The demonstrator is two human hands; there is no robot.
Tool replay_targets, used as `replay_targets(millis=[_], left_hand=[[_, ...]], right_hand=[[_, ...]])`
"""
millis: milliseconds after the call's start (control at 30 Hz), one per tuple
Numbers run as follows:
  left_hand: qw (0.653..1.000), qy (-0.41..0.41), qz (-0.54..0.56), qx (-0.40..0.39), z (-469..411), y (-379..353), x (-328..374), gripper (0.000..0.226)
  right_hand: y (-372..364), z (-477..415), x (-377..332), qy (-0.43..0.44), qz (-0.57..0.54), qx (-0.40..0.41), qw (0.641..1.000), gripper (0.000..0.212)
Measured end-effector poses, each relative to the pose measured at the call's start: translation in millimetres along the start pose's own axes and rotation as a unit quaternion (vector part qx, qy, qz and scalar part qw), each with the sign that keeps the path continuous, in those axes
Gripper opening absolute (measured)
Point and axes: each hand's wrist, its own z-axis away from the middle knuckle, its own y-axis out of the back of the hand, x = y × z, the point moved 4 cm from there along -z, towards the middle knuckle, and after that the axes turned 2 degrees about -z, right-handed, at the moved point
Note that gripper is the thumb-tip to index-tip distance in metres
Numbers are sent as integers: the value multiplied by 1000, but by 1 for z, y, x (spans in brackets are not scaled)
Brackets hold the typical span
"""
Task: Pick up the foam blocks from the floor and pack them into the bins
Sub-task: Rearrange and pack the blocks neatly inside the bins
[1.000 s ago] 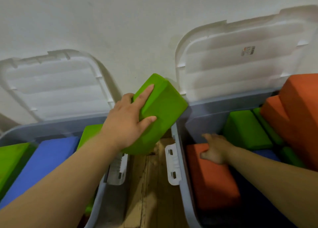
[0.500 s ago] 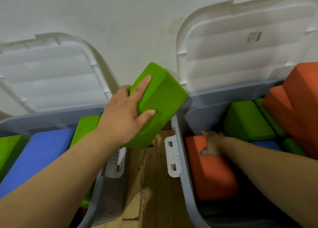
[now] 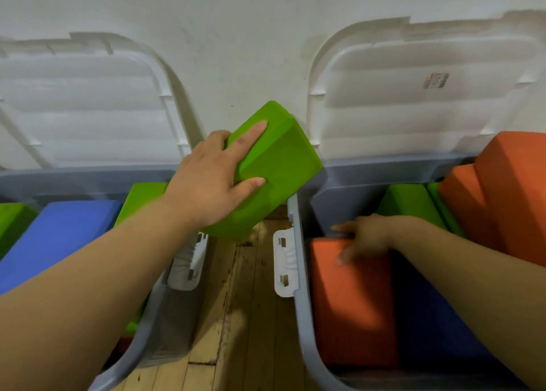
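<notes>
My left hand grips a green foam block in the air above the gap between two grey bins, close to the right bin's left rim. My right hand reaches into the right bin and holds the far edge of an orange foam block lying along its left wall, thumb on top. A green block, a large orange block and a dark blue block also lie in that bin. The left bin holds a blue block and green blocks.
Both bins stand against a white wall with their white lids leaning open behind them; the other lid is at left. Between the bins runs a strip of wooden floor. White latches stick out from the bin rims into the gap.
My right hand has shifted on the orange block's far end and now grasps its edge with the thumb on top. The green block in my left hand stays almost in place.
</notes>
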Motion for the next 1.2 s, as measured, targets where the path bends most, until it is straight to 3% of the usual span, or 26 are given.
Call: replay_targets(millis=[133,300,400,500,600,700,833,1067,1200], left_hand=[[1000,7,2,-1,0,0,1,85],[1000,6,7,-6,-2,3,0,86],[1000,2,3,-4,-6,6,2,86],[1000,-4,-3,-2,-9,7,4,86],[1000,-8,-9,-1,-9,8,5,86],[1000,-8,-8,-4,-8,8,5,86],[1000,-10,-8,-4,-6,7,6,86],[1000,-14,-20,1,-6,7,8,86],[1000,-26,-16,0,-3,9,8,84]], right_hand=[[10,17,-13,45,-63,-22,997,102],[12,32,-25,71,-26,-53,996,104],[15,39,-23,72,-22,-24,997,98],[22,47,-10,34,-95,-23,995,97],[48,56,-5,-4,-61,103,993,101],[60,59,-3,-30,-49,200,978,93],[39,45,7,-52,-44,240,968,85],[17,40,18,-120,-38,380,916,85],[19,37,24,-131,-45,357,924,92]])
